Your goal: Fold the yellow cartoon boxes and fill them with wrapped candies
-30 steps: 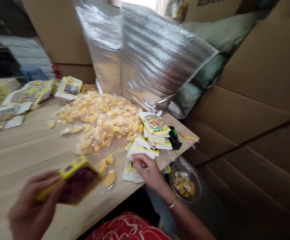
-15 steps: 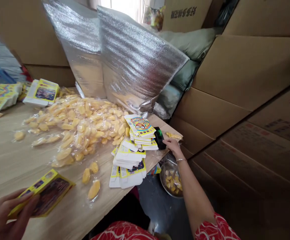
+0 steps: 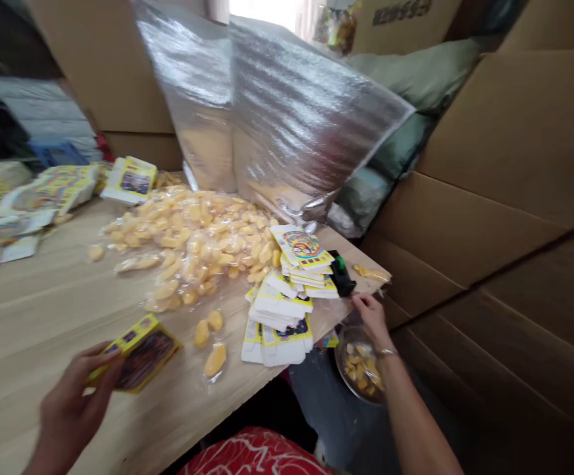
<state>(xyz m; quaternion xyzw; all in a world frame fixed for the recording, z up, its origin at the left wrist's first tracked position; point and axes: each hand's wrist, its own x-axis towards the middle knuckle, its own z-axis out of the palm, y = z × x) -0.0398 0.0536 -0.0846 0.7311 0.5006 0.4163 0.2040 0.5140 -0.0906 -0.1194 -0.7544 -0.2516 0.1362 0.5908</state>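
Observation:
My left hand (image 3: 82,389) pinches a flat yellow cardboard box (image 3: 141,356) with a dark picture panel, tilted above the wooden table at the lower left. At the table's right edge, my right hand (image 3: 372,318) has thumb and fingers pressed together just in front of a black tape dispenser (image 3: 342,276) with a green part. Whatever lies between those fingertips is too small to make out. Left of the dispenser, flat yellow-and-white boxes (image 3: 277,307) lie in overlapping stacks. Clear-wrapped yellow oval pieces (image 3: 208,234) form a large heap behind them, and a few (image 3: 214,359) lie apart.
Silver foil bags (image 3: 307,112) stand behind the heap. More printed boxes (image 3: 49,188) lie at the table's left. Below the right edge is a metal bowl (image 3: 361,369) of yellow pieces. Large cartons (image 3: 514,145) are stacked along the right side.
My right hand has come away from the tape dispenser, slightly toward me. My left hand still holds the box. The whole view has shifted, with things appearing further right.

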